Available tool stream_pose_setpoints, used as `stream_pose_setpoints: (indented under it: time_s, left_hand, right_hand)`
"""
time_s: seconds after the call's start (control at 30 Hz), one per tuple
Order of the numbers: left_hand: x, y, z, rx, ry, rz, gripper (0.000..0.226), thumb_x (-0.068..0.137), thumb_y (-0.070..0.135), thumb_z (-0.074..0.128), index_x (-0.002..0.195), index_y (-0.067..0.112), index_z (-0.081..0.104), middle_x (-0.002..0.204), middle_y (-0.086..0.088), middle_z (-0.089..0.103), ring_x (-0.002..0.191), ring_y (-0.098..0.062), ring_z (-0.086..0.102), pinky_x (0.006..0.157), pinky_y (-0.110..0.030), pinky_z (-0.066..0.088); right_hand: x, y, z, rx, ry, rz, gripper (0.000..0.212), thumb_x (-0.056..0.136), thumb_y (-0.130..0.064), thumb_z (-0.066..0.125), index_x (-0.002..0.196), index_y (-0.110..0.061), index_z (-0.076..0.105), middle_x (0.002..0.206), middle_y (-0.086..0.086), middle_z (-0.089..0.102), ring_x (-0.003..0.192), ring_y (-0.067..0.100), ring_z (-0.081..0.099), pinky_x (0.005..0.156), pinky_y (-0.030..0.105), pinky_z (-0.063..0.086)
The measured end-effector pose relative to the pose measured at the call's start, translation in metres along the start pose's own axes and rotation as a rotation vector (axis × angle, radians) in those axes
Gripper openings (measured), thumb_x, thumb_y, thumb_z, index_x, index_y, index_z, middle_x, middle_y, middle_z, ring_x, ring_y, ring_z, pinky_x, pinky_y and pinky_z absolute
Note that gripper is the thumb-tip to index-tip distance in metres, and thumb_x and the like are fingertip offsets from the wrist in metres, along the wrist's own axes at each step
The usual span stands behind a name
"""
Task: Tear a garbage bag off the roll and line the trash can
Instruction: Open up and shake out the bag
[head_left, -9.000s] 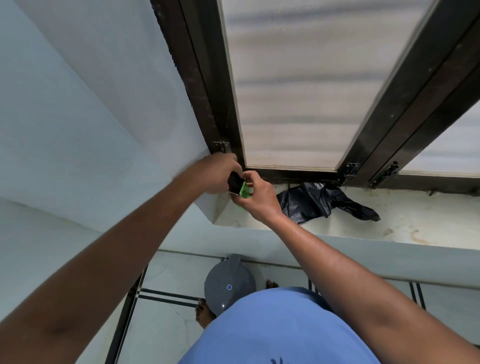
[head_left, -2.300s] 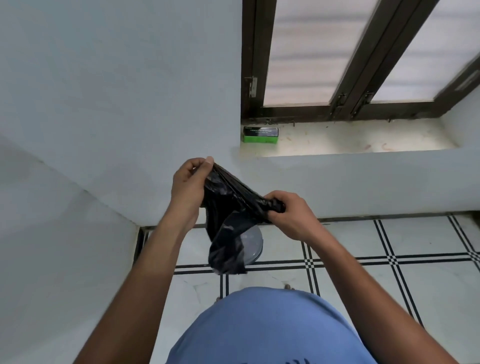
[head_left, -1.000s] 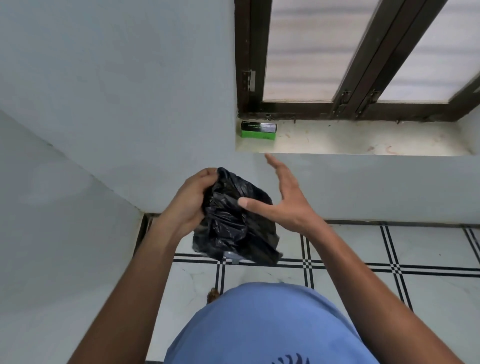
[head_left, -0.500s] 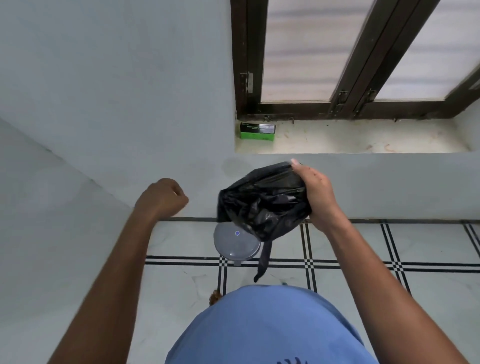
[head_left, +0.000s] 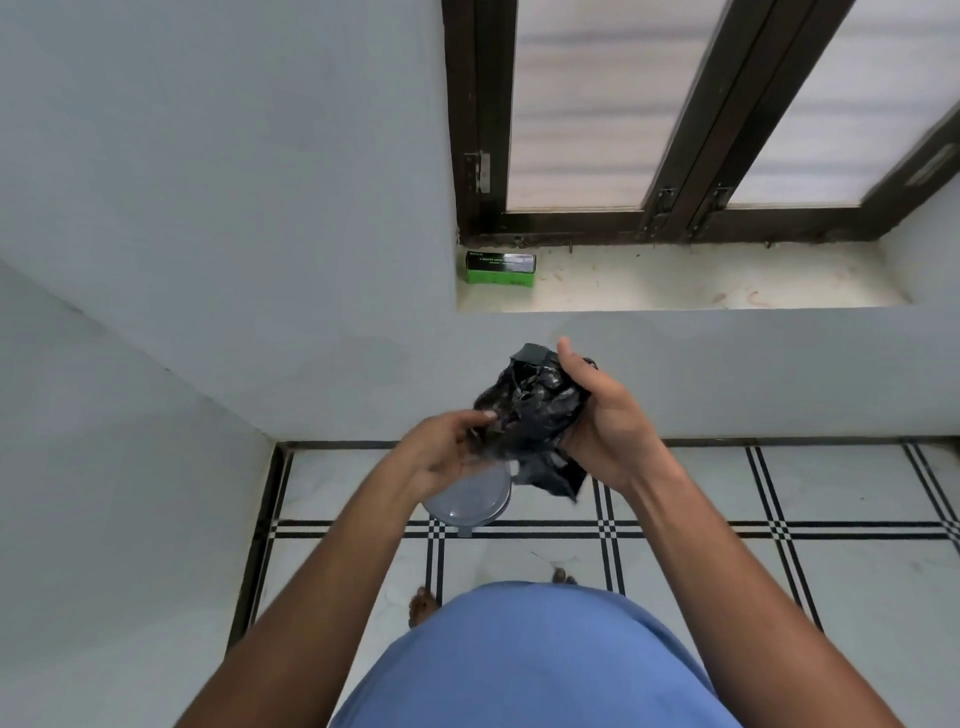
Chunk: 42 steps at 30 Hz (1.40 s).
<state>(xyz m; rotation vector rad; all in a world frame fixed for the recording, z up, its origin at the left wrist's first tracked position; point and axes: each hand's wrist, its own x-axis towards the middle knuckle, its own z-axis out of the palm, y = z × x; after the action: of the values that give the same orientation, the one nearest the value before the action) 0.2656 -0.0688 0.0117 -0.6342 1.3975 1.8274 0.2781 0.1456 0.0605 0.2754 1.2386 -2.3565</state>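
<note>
I hold the crumpled bag (head_left: 530, 415) above the bin (head_left: 470, 501): right hand (head_left: 608, 421) clasps it, left hand (head_left: 447, 449) pinches its edge; light, limp, slippery, best gripped by the mouth hem

Garbage bag (head_left: 535, 415): thin black plastic film, crinkled, glossy with grey highlights. Trash can (head_left: 470, 501) lid: smooth grey plastic, slight sheen. Box (head_left: 500, 268) on the window sill (head_left: 701, 283): green and black printed cardboard, semi-gloss top. Sill: pale stone-like slab, matt, stained with reddish marks. Window frame (head_left: 470, 130): dark brown, painted or varnished, dull; small metal hinges, greyish. Panes (head_left: 587, 98): frosted, translucent glass. Walls (head_left: 208, 208): painted plaster, matt, finely textured. Floor (head_left: 701, 571): polished light tiles with black inlaid lines, reflective. Shirt (head_left: 535, 665): blue cloth, matt, smooth knit.
</note>
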Motion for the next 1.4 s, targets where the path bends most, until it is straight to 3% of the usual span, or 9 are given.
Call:
stream_pose_setpoints:
  time_s: [0.2, 0.33, 0.47, 0.6, 0.77, 1.0, 1.17, 1.27, 1.4]
  left_hand:
    - [-0.026, 0.026, -0.006, -0.411, -0.077, 0.33, 0.04, 0.101, 0.011, 0.047, 0.132, 0.001, 0.069, 0.124, -0.021, 0.073, 0.113, -0.036, 0.069, 0.113, -0.057, 0.046]
    - [-0.05, 0.031, 0.021, -0.22, -0.142, 0.315, 0.051, 0.104, 0.017, 0.044, 0.146, -0.008, 0.06, 0.128, -0.025, 0.068, 0.114, -0.037, 0.068, 0.106, -0.049, 0.052]
    - [-0.061, 0.027, 0.041, 0.128, -0.128, 0.351, 0.034, 0.104, 0.006, 0.065, 0.137, -0.004, 0.069, 0.129, -0.025, 0.077, 0.116, -0.037, 0.077, 0.098, -0.041, 0.064]
    - [-0.05, 0.016, 0.013, 0.238, 0.351, 0.477, 0.017, 0.096, 0.007, 0.079, 0.113, 0.006, 0.079, 0.107, -0.013, 0.084, 0.106, -0.035, 0.08, 0.1, -0.043, 0.064]
    - [-0.044, -0.014, -0.041, 0.551, 0.968, 0.503, 0.014, 0.1, 0.015, 0.065, 0.112, 0.012, 0.072, 0.108, -0.005, 0.074, 0.105, -0.028, 0.069, 0.093, -0.037, 0.052]
    - [-0.065, -0.032, -0.031, 0.259, 0.42, 0.109, 0.039, 0.095, 0.047, 0.081, 0.113, 0.012, 0.084, 0.113, -0.012, 0.085, 0.103, -0.032, 0.082, 0.095, -0.041, 0.062]
    - [-0.062, -0.027, -0.023, -0.016, 0.133, 0.195, 0.044, 0.106, 0.033, 0.067, 0.142, 0.008, 0.071, 0.148, -0.018, 0.069, 0.139, -0.036, 0.065, 0.124, -0.056, 0.043]
    - [-0.063, -0.013, -0.032, -0.215, 0.135, 0.268, 0.04, 0.107, 0.029, 0.062, 0.14, 0.008, 0.073, 0.151, -0.021, 0.066, 0.128, -0.032, 0.07, 0.111, -0.05, 0.052]
    - [-0.081, -0.011, -0.046, 0.177, 0.095, 0.219, 0.045, 0.1, 0.032, 0.077, 0.138, 0.01, 0.073, 0.132, -0.014, 0.079, 0.123, -0.033, 0.076, 0.11, -0.049, 0.056]
  right_hand:
    - [-0.014, 0.02, -0.052, -0.81, 0.454, 0.107, 0.051, 0.095, -0.047, 0.087, 0.129, -0.014, 0.067, 0.127, 0.012, 0.076, 0.114, 0.024, 0.076, 0.106, 0.053, 0.063]
    - [-0.015, 0.013, -0.043, -0.435, 0.12, 0.123, 0.089, 0.085, -0.074, 0.084, 0.153, -0.022, 0.059, 0.149, 0.004, 0.07, 0.136, 0.023, 0.069, 0.118, 0.051, 0.054]
    - [-0.003, 0.004, -0.026, -0.494, 0.11, -0.037, 0.05, 0.093, -0.042, 0.09, 0.132, -0.015, 0.074, 0.121, 0.008, 0.084, 0.113, 0.027, 0.082, 0.1, 0.044, 0.066]
    - [0.008, -0.002, -0.052, -0.58, 0.297, -0.108, 0.008, 0.107, -0.012, 0.073, 0.107, -0.013, 0.081, 0.096, 0.004, 0.083, 0.091, 0.023, 0.078, 0.089, 0.04, 0.061]
    - [-0.001, -0.005, -0.111, -1.436, 0.386, -0.19, 0.042, 0.088, 0.006, 0.06, 0.119, -0.016, 0.079, 0.113, 0.011, 0.08, 0.103, 0.032, 0.075, 0.091, 0.038, 0.059]
    - [-0.023, -0.011, -0.113, -0.661, -0.153, 0.343, 0.033, 0.107, -0.031, 0.076, 0.135, -0.014, 0.074, 0.133, 0.013, 0.081, 0.125, 0.033, 0.077, 0.107, 0.053, 0.063]
    - [-0.025, 0.002, -0.084, -0.365, -0.123, 0.267, 0.059, 0.114, -0.056, 0.055, 0.15, -0.012, 0.069, 0.148, 0.015, 0.073, 0.142, 0.038, 0.067, 0.119, 0.058, 0.053]
    - [-0.027, 0.006, -0.071, -0.203, -0.091, 0.181, 0.067, 0.116, -0.06, 0.043, 0.156, -0.011, 0.064, 0.155, 0.02, 0.067, 0.147, 0.038, 0.063, 0.12, 0.056, 0.049]
    - [-0.032, 0.017, -0.074, -0.364, -0.159, 0.146, 0.054, 0.116, -0.042, 0.059, 0.15, 0.0, 0.064, 0.148, 0.029, 0.069, 0.14, 0.047, 0.066, 0.123, 0.063, 0.047]
